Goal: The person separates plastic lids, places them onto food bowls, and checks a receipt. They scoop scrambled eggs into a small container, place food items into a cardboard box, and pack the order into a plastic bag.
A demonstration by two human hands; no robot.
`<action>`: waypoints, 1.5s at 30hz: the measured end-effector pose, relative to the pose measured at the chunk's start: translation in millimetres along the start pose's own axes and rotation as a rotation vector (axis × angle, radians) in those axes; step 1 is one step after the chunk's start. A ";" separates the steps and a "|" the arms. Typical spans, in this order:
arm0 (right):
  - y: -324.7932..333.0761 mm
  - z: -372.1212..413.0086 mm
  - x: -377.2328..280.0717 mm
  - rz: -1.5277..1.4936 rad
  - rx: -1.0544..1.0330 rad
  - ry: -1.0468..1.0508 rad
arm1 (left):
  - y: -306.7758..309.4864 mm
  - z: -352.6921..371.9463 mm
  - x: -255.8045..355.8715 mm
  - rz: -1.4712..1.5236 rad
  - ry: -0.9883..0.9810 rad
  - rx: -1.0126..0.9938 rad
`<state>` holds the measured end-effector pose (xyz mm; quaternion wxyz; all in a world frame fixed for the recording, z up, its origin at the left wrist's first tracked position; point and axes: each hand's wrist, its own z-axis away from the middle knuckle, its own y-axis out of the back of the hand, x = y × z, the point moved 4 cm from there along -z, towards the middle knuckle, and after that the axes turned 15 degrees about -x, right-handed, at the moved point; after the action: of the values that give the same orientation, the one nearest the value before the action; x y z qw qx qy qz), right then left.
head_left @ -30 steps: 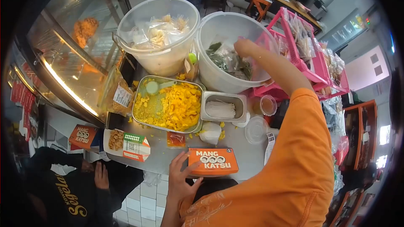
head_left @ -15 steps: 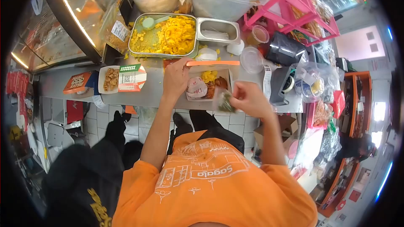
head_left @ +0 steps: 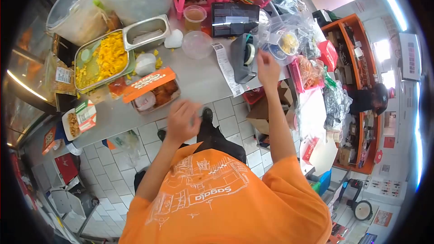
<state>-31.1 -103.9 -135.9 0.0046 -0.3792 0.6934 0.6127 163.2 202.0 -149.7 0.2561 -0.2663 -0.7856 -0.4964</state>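
A takeout box (head_left: 158, 106) with a printed orange lid flap (head_left: 149, 84) sits at the counter's front edge. Inside are a paper-wrapped round bundle (head_left: 145, 101) and browned pieces of food (head_left: 165, 94). My left hand (head_left: 183, 119) is just in front of the box, its fingers smeared by motion. At the right, my right hand (head_left: 269, 68) reaches beside a black tape dispenser (head_left: 240, 63) with a pale roll of tape (head_left: 249, 54). Its fingers are pinched together; what they hold, if anything, is too small to make out.
A metal tray of yellow food (head_left: 110, 54) stands at the left, with a steel pan (head_left: 147, 34) beside it. A printed receipt (head_left: 228, 70) lies left of the dispenser. Plastic bags (head_left: 282, 40) and a pink basket (head_left: 309, 79) are on the right.
My right hand has moved from the box to the tape dispenser; the small bag of green stuff no longer shows in it. My left hand has left the lid, which now tilts lower.
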 end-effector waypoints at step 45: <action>-100.4 58.7 42.7 -0.614 -0.253 0.340 | -160.1 -133.8 -61.4 -0.234 0.388 -0.305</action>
<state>-35.1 -72.2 -255.7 0.0260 -0.6636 0.4569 0.5918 118.6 10.8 -243.4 0.2996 -0.1094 -0.6634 -0.6769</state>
